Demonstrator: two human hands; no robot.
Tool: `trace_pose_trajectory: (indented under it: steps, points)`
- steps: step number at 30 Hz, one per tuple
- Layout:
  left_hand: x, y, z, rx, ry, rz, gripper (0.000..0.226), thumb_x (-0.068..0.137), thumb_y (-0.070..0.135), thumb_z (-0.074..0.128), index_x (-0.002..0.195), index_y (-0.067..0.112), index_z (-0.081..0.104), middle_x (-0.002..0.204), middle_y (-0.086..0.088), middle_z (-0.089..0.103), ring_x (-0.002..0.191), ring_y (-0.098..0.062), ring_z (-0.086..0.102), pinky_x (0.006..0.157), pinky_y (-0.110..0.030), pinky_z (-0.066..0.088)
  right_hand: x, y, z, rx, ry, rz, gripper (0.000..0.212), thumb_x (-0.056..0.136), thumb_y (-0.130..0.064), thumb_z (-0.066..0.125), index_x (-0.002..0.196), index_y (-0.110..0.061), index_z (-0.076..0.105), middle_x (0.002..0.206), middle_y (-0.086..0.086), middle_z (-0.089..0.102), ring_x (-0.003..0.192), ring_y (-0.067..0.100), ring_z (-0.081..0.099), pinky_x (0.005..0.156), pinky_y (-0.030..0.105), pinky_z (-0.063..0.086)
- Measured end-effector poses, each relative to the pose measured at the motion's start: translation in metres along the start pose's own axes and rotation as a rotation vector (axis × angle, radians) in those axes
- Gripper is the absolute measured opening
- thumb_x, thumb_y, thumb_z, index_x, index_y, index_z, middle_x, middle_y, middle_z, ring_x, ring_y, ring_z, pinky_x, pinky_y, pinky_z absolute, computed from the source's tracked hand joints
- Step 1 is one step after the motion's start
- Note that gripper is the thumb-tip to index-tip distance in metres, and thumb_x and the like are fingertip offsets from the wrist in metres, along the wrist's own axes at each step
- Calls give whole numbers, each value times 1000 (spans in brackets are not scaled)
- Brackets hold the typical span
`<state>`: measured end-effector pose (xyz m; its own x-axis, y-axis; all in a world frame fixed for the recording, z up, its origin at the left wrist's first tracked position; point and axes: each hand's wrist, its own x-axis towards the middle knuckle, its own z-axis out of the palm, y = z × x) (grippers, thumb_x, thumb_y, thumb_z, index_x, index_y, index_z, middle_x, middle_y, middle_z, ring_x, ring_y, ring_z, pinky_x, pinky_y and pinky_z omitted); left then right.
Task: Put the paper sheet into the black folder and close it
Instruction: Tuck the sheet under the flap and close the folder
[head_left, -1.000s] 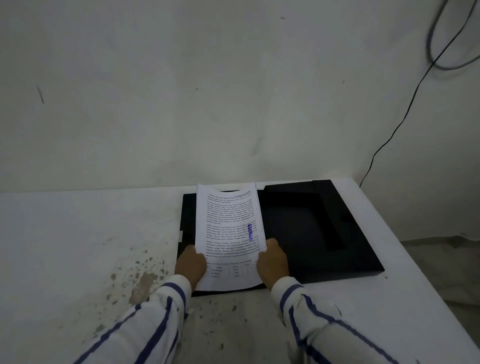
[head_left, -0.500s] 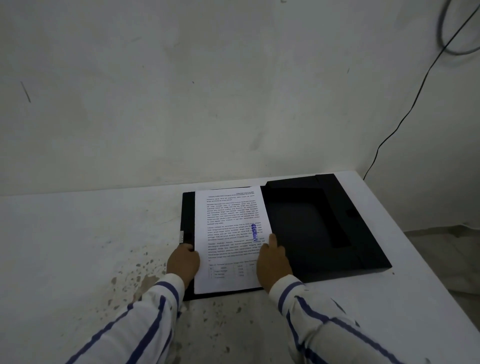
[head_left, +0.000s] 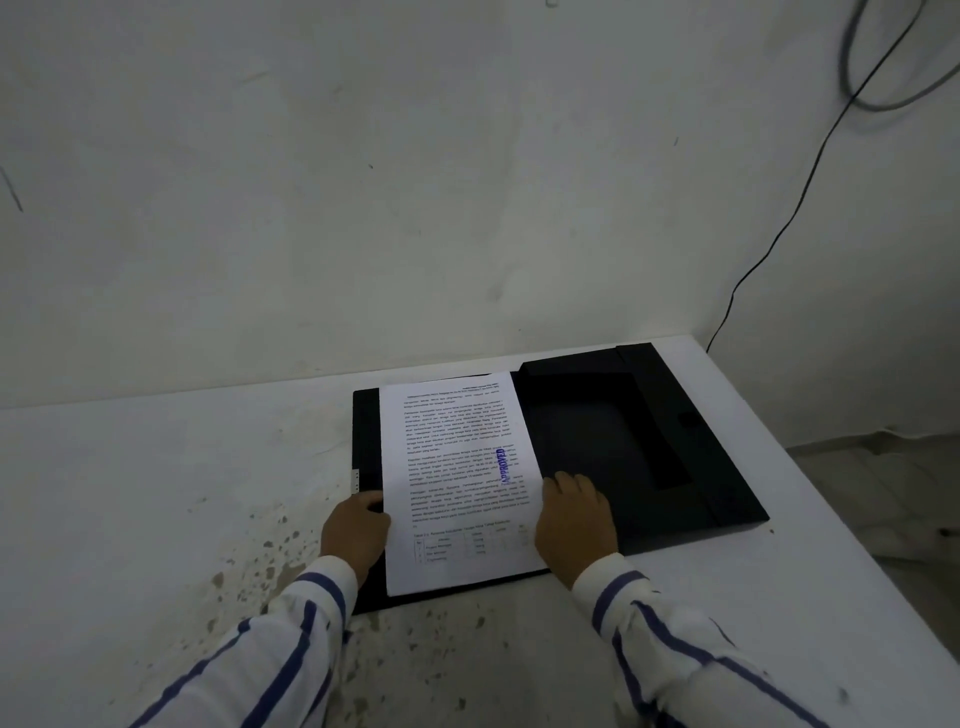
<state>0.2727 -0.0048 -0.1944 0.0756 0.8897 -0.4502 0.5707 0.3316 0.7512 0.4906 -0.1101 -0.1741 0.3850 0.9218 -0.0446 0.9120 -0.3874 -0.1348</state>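
The black folder (head_left: 623, 447) lies open on the white table (head_left: 156, 493), with its flapped half to the right. The printed paper sheet (head_left: 457, 478), which bears a blue stamp, lies flat on the folder's left half. My left hand (head_left: 353, 535) rests knuckles up at the sheet's left edge, its curled fingertips touching that edge. My right hand (head_left: 574, 519) lies palm down at the sheet's right edge, fingers spread over the folder's middle. Neither hand lifts the sheet.
The table meets a pale wall (head_left: 363, 208) just behind the folder. The table's right edge (head_left: 831, 530) drops off beside the folder. A black cable (head_left: 779, 234) hangs down the wall at the right. Brown stains (head_left: 260, 566) mark the tabletop near my left sleeve.
The sheet, held curved above the folder a second ago, now lies flat on its left half. Both hands have slid outward from on the paper to its side edges.
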Motion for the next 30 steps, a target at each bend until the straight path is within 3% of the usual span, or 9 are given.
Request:
trace_pose_trajectory:
  steps: [2, 7, 21, 24, 28, 30]
  points:
    - [0, 0, 0, -6, -6, 5, 40, 87, 2, 47, 122, 12, 64, 114, -14, 70, 94, -29, 65, 72, -30, 51, -5, 15, -5, 15, 34, 84, 20, 82, -13, 59, 99, -3, 64, 105, 16, 66, 101, 37, 58, 81, 45, 49]
    - [1, 1, 1, 1, -11, 7, 41, 86, 3, 49, 123, 13, 63, 116, -14, 69, 98, -31, 64, 84, -36, 54, -15, 39, -10, -4, -19, 176, 35, 95, -31, 42, 115, -10, 60, 131, 10, 56, 126, 30, 44, 98, 42, 40]
    - [-3, 17, 31, -58, -31, -26, 37, 90, 2, 48, 124, 11, 61, 111, -15, 69, 92, -29, 64, 81, -41, 57, -25, 44, -14, 19, -125, 92, 43, 97, -41, 31, 125, -17, 52, 139, 6, 50, 134, 29, 35, 110, 46, 30]
    - [-3, 22, 39, -85, -35, -50, 37, 90, 2, 50, 125, 10, 60, 111, -17, 69, 96, -33, 66, 85, -48, 58, -29, 47, -14, 63, -64, 52, 59, 92, -47, 18, 119, -14, 57, 132, 9, 56, 129, 32, 43, 106, 47, 36]
    - [-7, 32, 55, -103, -36, -55, 37, 89, 0, 50, 124, 9, 60, 111, -16, 68, 97, -33, 66, 85, -47, 58, -29, 55, -12, 66, -120, 14, 43, 97, -41, 28, 124, -17, 51, 138, 6, 49, 134, 29, 34, 111, 44, 27]
    - [-9, 38, 64, -113, -43, -60, 37, 89, 0, 50, 123, 10, 60, 108, -14, 67, 96, -32, 66, 83, -45, 58, -30, 57, -14, 84, -108, 0, 50, 95, -46, 21, 120, -17, 54, 134, 7, 53, 132, 30, 38, 109, 45, 30]
